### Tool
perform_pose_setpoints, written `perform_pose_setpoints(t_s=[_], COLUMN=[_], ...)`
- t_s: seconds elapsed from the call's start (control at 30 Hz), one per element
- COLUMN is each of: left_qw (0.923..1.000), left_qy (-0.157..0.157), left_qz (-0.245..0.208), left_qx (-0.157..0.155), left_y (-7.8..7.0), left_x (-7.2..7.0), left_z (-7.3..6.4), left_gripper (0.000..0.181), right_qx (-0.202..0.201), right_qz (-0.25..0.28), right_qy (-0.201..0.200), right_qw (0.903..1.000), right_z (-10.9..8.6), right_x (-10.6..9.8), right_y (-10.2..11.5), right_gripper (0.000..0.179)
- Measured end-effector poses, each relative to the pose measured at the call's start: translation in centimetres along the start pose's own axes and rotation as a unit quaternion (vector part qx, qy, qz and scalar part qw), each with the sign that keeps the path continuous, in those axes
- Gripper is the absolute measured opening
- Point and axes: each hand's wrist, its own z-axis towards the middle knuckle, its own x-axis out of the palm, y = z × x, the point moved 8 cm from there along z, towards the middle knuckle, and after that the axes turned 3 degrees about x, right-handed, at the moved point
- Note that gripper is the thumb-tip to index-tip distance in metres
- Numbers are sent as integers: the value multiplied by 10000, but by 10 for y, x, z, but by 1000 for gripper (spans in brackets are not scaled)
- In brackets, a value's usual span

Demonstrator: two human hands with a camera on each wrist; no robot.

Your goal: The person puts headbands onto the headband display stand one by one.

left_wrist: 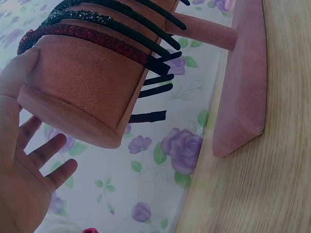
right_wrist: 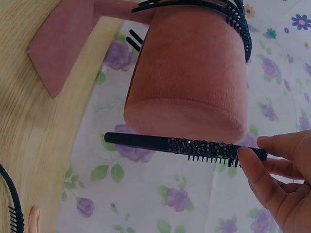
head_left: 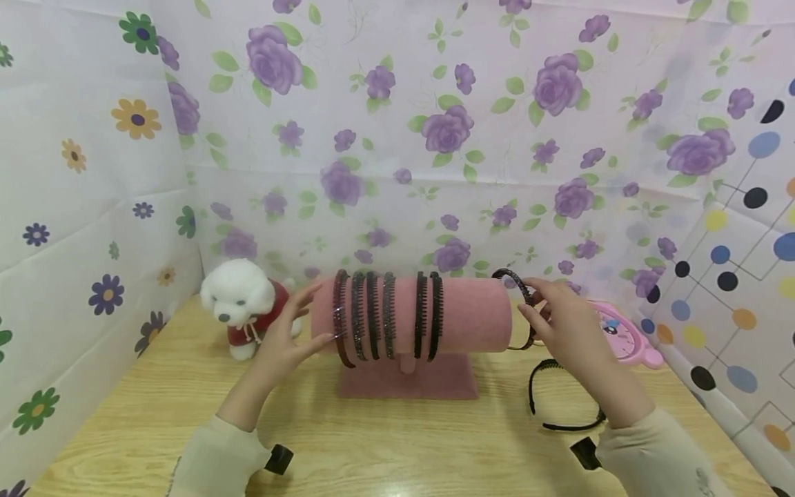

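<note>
A pink padded headband stand (head_left: 475, 314) has a horizontal roll on a post and flat base. Several dark toothed headbands, some glittery, hang around its left and middle parts; the leftmost is a dark red headband (left_wrist: 99, 41). My left hand (head_left: 286, 338) is at the roll's left end, its thumb against the surface beside the red band and other fingers spread straight. My right hand (head_left: 568, 321) pinches a black glittery headband (right_wrist: 194, 147) between thumb and fingers, just off the roll's right end. The band's teeth show in the right wrist view.
Another black headband (head_left: 532, 395) lies on the wooden table (head_left: 397, 442) at right, below my right hand. Behind that hand is a pink clock (head_left: 621, 339). A white plush dog (head_left: 239, 293) in red sits behind my left hand. Flowered cloth (head_left: 385, 193) hangs behind the stand.
</note>
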Motion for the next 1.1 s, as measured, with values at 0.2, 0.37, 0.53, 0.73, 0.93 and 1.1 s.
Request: perform_pose_setpoints(t_s=[0.2, 0.37, 0.53, 0.73, 0.93, 1.1], left_qw=[10000, 10000, 10000, 10000, 10000, 10000], left_qy=[25, -2, -12, 33, 32, 19], left_qz=[15, 12, 31, 36, 33, 26], left_qx=[-57, 33, 42, -11, -31, 9], left_y=[1, 0, 1, 3, 1, 0], left_x=[0, 0, 0, 1, 0, 0], left_z=[-1, 0, 0, 0, 0, -1], left_gripper=[82, 83, 82, 81, 82, 83], right_qx=[40, 154, 352, 488, 333, 409], right_qz=[-55, 9, 145, 199, 156, 219], right_qy=[116, 58, -88, -178, -209, -119], right_qw=[9999, 9999, 9992, 9985, 9991, 9989], right_z=[-1, -3, -4, -3, 1, 3], right_x=[7, 10, 15, 20, 19, 20], right_y=[9, 16, 19, 20, 28, 30], right_gripper=[42, 42, 41, 41, 40, 39])
